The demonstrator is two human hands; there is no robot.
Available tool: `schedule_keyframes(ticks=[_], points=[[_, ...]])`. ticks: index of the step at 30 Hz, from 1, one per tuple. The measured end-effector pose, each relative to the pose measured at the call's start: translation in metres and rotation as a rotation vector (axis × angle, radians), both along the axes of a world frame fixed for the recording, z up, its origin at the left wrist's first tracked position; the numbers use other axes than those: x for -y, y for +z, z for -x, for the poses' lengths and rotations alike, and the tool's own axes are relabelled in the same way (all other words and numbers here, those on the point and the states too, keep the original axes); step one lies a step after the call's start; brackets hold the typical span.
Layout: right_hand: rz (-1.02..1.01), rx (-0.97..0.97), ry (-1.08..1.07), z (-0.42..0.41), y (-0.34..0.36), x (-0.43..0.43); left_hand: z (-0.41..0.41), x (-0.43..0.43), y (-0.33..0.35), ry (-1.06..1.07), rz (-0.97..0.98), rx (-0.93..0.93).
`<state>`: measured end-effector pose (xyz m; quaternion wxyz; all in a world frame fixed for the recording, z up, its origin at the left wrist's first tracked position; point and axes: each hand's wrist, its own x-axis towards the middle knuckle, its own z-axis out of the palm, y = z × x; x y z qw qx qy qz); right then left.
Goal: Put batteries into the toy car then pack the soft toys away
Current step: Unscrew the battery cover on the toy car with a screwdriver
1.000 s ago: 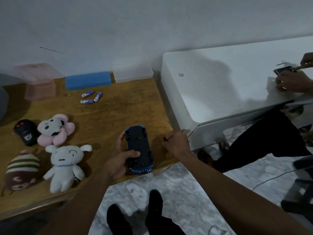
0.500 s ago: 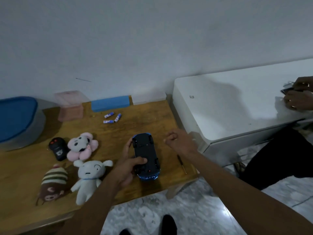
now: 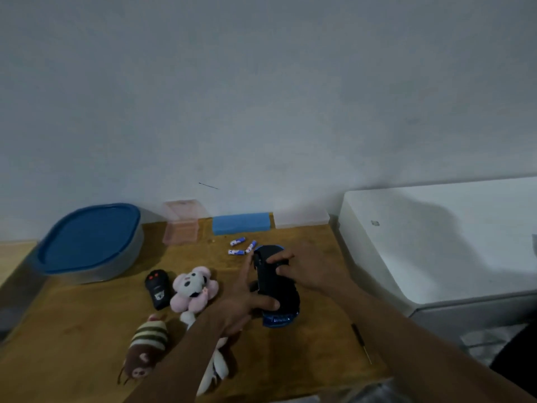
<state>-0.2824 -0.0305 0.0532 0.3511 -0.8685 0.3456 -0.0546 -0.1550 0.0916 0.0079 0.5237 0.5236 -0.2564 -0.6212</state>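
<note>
Frame centre: upturned car [image 3: 275,286] gripped by left hand [image 3: 242,306] and right hand [image 3: 308,269], batteries [image 3: 242,247] just above on counter [image 3: 87,330].

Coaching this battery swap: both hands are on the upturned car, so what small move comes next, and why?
Probably the right hand lifts off the battery cover: the toy car lies belly-up, steadied by the left hand, and three batteries wait loose just beyond.

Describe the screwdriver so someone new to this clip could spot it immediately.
Start at the wooden table and go to its near right corner, right of the upside-down toy car. The screwdriver lies flat there, alone: thin, dark handle, pale shaft pointing towards the table's near edge.
</note>
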Motion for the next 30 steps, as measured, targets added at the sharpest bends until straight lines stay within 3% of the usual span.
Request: schedule_keyframes(ticks=[14, 30], points=[[-0.032, 0.090, -0.087, -0.015, 0.004, -0.014, -0.019, 0.000, -0.010, -0.040, 0.031, 0.044], [0.159, -0.123, 0.120, -0.005, 0.018, -0.013, -0.009, -0.002, -0.019, -0.080, 0.011, 0.006]])
